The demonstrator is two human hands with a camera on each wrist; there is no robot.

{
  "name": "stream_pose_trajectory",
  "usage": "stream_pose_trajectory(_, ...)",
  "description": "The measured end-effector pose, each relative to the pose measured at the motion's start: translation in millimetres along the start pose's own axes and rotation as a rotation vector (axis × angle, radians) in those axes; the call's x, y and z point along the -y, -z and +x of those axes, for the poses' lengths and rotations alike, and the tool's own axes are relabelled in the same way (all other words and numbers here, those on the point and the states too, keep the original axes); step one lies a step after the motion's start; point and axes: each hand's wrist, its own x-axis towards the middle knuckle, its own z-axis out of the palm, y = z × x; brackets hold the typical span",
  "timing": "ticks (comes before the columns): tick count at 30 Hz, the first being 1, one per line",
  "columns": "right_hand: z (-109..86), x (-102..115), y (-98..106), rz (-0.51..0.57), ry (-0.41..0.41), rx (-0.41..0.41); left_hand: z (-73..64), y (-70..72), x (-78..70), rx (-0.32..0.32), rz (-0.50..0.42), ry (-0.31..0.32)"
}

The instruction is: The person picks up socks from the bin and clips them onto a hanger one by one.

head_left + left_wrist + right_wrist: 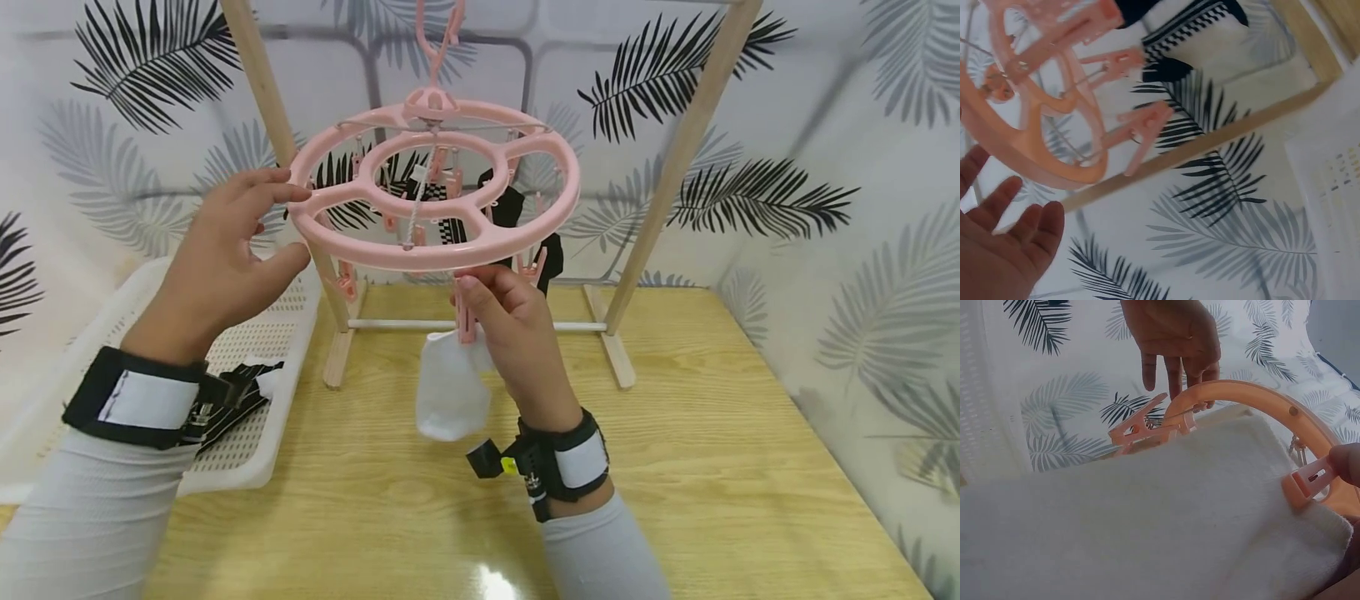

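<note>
A round pink clip hanger (435,250) hangs at chest height, with small pink clothespins below its ring. My left hand (225,242) is at the ring's left rim, fingertips against it, fingers spread and relaxed and thumb apart. At the front of the ring, my right hand (517,333) pinches a pink clothespin (465,321) between thumb and fingers. That clothespin bites the top edge of a small white sock-like cloth (450,392), which hangs down over the table. The right wrist view shows the clothespin (1310,481) near one corner of the cloth's fuzzy edge.
A wooden rack (675,167) stands behind the hanger on the wood-grain table (712,467). Dark socks (510,208), one with a checkered band, hang from the ring's far side. To the left, a white perforated basket (262,450) holds a black striped cloth (236,408).
</note>
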Motion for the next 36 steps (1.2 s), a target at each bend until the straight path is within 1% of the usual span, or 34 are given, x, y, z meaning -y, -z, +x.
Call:
stream_pose_trajectory(3, 0.2, -0.9, 0.7, -0.004, 0.007, 0.000, 3.8, -2.5, 8.9, 0.054, 0.016, -0.071)
stream_pose_trajectory(6, -0.5, -1.0, 1.8, -0.019, -0.001, -0.008, 5.9, -6.6, 13.2, 0.074, 0.030, -0.148)
stream_pose_trajectory(9, -1.0, -0.9, 1.7, -0.024, -0.004, -0.015, 5.2, -7.6, 14.1, 0.087, 0.032, -0.196)
stream_pose_trajectory(11, -0.7, -1.5, 2.1, -0.017, -0.001, -0.016, 4.0, -7.4, 13.3, 0.102, 0.023, -0.199)
stream_pose_trajectory(14, 0.1, -2.5, 3.4, -0.011, 0.012, -0.017, 2.3, -6.4, 10.7, 0.131, 0.006, -0.179)
stream_pose_trajectory(17, 1.4, -3.4, 5.7, -0.029, 0.025, -0.026, 1.2, -5.3, 7.2, 0.165, -0.001, -0.153)
stream_pose_trajectory(19, 1.7, -3.3, 7.8, -0.049, 0.028, -0.037, 0.5, -4.8, 4.7, 0.181, -0.002, -0.159)
stream_pose_trajectory(23, 0.6, 3.3, 11.6, -0.113, 0.046, -0.058, -1.1, -6.4, -1.1, 0.176, -0.003, -0.198)
stream_pose_trajectory(27, -2.3, 17.6, 11.7, -0.238, 0.090, -0.101, -1.8, -10.7, -7.9, 0.147, 0.000, -0.243)
stream_pose_trajectory(30, -4.2, 25.2, 10.9, -0.327, 0.094, -0.141, -2.4, -13.6, -13.9, 0.134, 0.005, -0.260)
stream_pose_trajectory(33, -4.5, 27.9, 11.1, -0.375, 0.083, -0.161, -3.2, -15.9, -19.4, 0.122, 0.022, -0.282)
stream_pose_trajectory(36, -4.1, 28.2, 12.3, -0.395, 0.084, -0.168, -3.8, -17.8, -23.9, 0.103, 0.035, -0.308)
